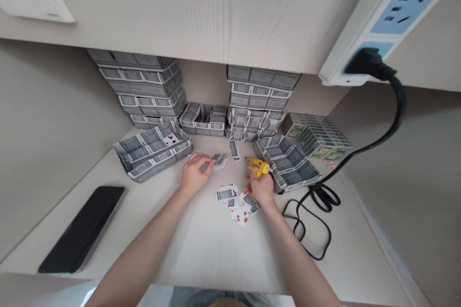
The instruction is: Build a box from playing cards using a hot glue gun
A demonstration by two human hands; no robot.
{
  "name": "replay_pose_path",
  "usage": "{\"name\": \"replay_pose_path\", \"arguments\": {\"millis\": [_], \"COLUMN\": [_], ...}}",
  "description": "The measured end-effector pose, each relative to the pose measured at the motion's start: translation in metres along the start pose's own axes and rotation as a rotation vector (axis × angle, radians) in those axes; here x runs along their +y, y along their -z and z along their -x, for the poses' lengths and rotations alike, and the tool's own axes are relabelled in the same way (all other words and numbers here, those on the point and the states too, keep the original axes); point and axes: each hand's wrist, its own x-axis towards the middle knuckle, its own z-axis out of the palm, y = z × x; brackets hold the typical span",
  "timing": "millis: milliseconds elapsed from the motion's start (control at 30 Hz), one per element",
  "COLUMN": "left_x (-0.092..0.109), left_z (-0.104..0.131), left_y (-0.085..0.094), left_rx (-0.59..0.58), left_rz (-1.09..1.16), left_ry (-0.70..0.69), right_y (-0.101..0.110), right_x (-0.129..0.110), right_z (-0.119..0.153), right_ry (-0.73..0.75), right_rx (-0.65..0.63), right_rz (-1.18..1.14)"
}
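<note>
Power strip (pixel 387 31) partly beyond frame.

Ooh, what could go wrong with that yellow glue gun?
If it's hot, the yellow glue gun in the right hand could burn the left hand, since its tip points that way. Glue might drip onto the loose cards. The looped black cord could snag.

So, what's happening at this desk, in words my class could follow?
Someone's right hand holds a yellow glue gun, while the left hand touches some playing cards. Loose cards lie on the desk, nearer the person. Open card boxes stand on either side, with taller card stacks behind.
</note>
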Motion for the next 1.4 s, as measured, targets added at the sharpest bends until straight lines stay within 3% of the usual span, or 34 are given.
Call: {"name": "replay_pose_path", "arguments": {"millis": [1067, 1400], "left_x": [0.0048, -0.0010], "left_z": [0.0006, -0.0014], "left_y": [0.0020, 0.0007], "left_rx": [-0.008, 0.071], "left_rz": [-0.005, -0.010], "left_ry": [0.004, 0.061], "right_y": [0.0008, 0.0028], "right_x": [0.0003, 0.0038], "right_z": [-0.0022, -0.0073], "right_ry": [0.028, 0.027], "right_rx": [-0.018, -0.043], "right_rz": [0.048, 0.008]}}
